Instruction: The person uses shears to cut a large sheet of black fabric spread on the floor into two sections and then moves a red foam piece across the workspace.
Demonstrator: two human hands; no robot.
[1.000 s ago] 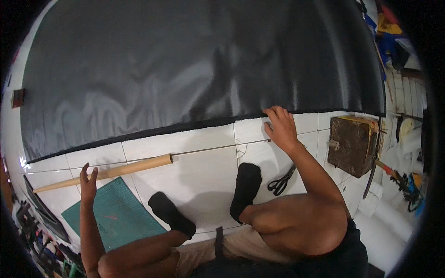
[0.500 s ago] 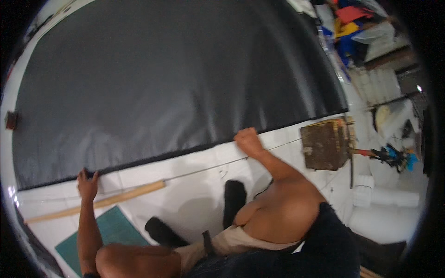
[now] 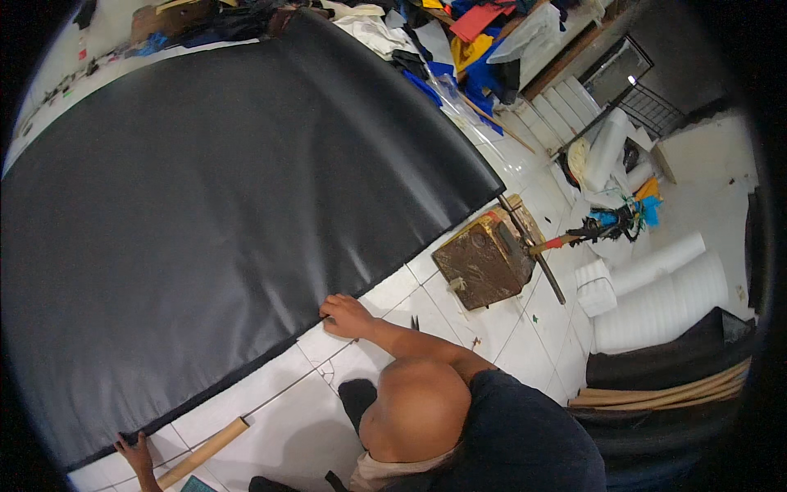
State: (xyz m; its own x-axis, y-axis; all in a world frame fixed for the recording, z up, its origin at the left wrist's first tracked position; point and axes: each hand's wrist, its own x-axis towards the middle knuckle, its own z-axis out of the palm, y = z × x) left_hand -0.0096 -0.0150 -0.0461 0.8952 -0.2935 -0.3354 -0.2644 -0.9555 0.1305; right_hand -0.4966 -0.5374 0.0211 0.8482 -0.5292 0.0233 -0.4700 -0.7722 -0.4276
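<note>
A wide sheet of black leather-like material [image 3: 205,189] lies spread on the floor, with soft creases running toward its near edge. My right hand [image 3: 346,317] is closed on that near edge, its fingers curled over the material. Farther left along the same edge, my left hand [image 3: 135,455] touches the sheet with its thumb and fingers apart. Just beside the left hand, a tan cardboard tube [image 3: 203,453] lies on the tiles.
A worn brown block [image 3: 484,266] stands by the sheet's right corner, near a metal rod [image 3: 549,279]. Scissors-like dark points [image 3: 415,323] show beyond my right forearm. White foam rolls [image 3: 664,299] and more tubes [image 3: 664,397] lie at right. Coloured scraps [image 3: 475,49] pile up at the back.
The view has swung to the right, so the sheet and both hands appear farther left and lower. My hands stay at the sheet's near edge. More of the right side shows.
</note>
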